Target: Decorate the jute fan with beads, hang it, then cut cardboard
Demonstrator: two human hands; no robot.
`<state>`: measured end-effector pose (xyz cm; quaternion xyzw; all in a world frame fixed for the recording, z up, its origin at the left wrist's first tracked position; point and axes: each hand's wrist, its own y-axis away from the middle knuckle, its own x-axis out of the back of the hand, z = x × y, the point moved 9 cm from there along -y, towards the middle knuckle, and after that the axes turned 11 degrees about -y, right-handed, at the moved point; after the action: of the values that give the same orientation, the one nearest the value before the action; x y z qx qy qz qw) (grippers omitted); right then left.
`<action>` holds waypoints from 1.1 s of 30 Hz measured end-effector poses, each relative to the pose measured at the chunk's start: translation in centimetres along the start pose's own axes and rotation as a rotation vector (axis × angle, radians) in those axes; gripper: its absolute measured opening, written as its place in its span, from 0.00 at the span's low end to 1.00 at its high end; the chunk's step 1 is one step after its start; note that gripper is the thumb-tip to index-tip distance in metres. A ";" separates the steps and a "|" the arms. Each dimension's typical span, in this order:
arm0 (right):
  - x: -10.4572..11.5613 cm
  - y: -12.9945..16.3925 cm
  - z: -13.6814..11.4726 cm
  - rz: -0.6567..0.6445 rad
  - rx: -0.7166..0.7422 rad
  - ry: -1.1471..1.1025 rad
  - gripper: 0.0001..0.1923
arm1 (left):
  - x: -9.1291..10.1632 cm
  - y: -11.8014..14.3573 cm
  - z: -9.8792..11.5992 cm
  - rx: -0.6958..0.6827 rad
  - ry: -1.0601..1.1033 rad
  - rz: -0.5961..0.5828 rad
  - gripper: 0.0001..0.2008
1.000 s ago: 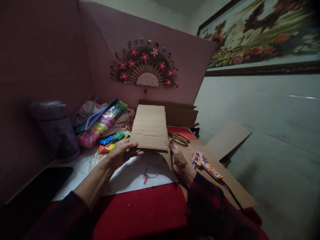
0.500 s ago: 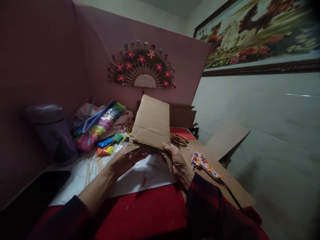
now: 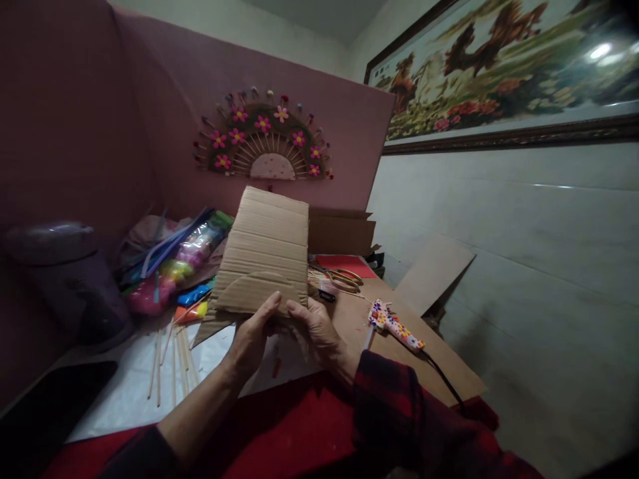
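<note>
Between both hands a piece of cardboard (image 3: pixel 267 246) is held up, tilted, with a curved outline showing near its lower edge. My left hand (image 3: pixel 254 332) grips that lower edge, thumb on the front face and fingers hidden behind. My right hand (image 3: pixel 319 329) pinches it close beside the left, its thumb also on the front. Another cardboard layer pokes out at the lower left behind the sheet. To the right lie a flower-patterned glue gun (image 3: pixel 394 324) with a black cord and a pair of scissors (image 3: pixel 344 279).
Wooden sticks (image 3: pixel 180 359) lie on white paper at left, near colourful clay packs (image 3: pixel 184 273) and a large cup (image 3: pixel 64 286). A dark flat object (image 3: pixel 60 406) is at front left. A decorated fan (image 3: pixel 264 143) is on the pink panel. Cardboard (image 3: pixel 439 359) covers the right side.
My left hand has moved to the cardboard's front lower edge, its thumb now on top near my right thumb. The camera view has turned slightly right.
</note>
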<state>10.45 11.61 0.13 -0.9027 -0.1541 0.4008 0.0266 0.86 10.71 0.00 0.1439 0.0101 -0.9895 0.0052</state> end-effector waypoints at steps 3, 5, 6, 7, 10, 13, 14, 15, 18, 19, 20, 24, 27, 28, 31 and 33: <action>0.2 0.1 0.0 0.011 -0.020 0.014 0.17 | -0.3 0.0 -0.3 0.045 0.059 -0.032 0.13; 0.3 0.2 -0.1 0.019 -0.027 0.035 0.17 | 0.0 0.0 -0.6 0.073 0.080 0.014 0.11; 0.3 0.2 -0.1 0.022 -0.029 0.042 0.18 | 0.1 0.0 -0.7 0.083 0.100 0.029 0.10; 0.4 0.3 -0.1 0.024 -0.030 0.047 0.18 | 0.2 -0.1 -0.9 0.090 0.126 0.036 0.09; 0.3 0.4 0.0 0.020 -0.038 0.054 0.17 | 0.0 -0.3 -1.2 0.105 0.186 0.021 0.08; 0.4 0.4 0.0 0.027 -0.050 0.069 0.18 | -0.3 -0.4 -1.1 0.102 0.217 -0.004 0.08; 0.5 0.3 -0.1 0.036 -0.052 0.076 0.18 | -0.4 -0.4 -0.9 0.100 0.226 -0.015 0.08; 0.5 0.3 -0.2 0.047 -0.052 0.081 0.17 | -0.6 -0.4 -0.8 0.100 0.236 -0.027 0.08; 0.6 0.2 -0.3 0.076 -0.059 0.086 0.16 | -1.2 -0.1 0.2 0.071 0.277 -0.110 0.07; 0.6 0.2 -0.3 0.084 -0.059 0.087 0.16 | -1.4 0.0 0.6 0.054 0.292 -0.142 0.08; 0.6 0.2 -0.4 0.090 -0.060 0.091 0.16 | -1.5 0.0 0.8 0.043 0.303 -0.169 0.08; 0.6 0.4 -0.3 0.085 -0.076 0.124 0.16 | -1.5 -0.1 0.3 0.083 0.292 -0.209 0.06; 0.7 0.5 -0.3 0.087 -0.072 0.130 0.16 | -1.6 -0.2 -0.3 0.108 0.279 -0.230 0.07; 0.8 0.5 -0.4 0.093 -0.066 0.130 0.16 | -1.6 -0.2 -0.5 0.109 0.277 -0.233 0.06; 1.0 0.5 -0.4 0.096 -0.058 0.125 0.16 | -1.7 -0.1 -0.6 0.111 0.270 -0.236 0.06; 1.1 0.4 -0.4 0.094 -0.061 0.120 0.16 | -1.9 0.0 -0.6 0.118 0.264 -0.241 0.06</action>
<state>11.57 11.55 -0.43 -0.9317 -0.1220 0.3421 -0.0103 2.83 10.75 -0.06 0.2703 -0.0300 -0.9544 -0.1231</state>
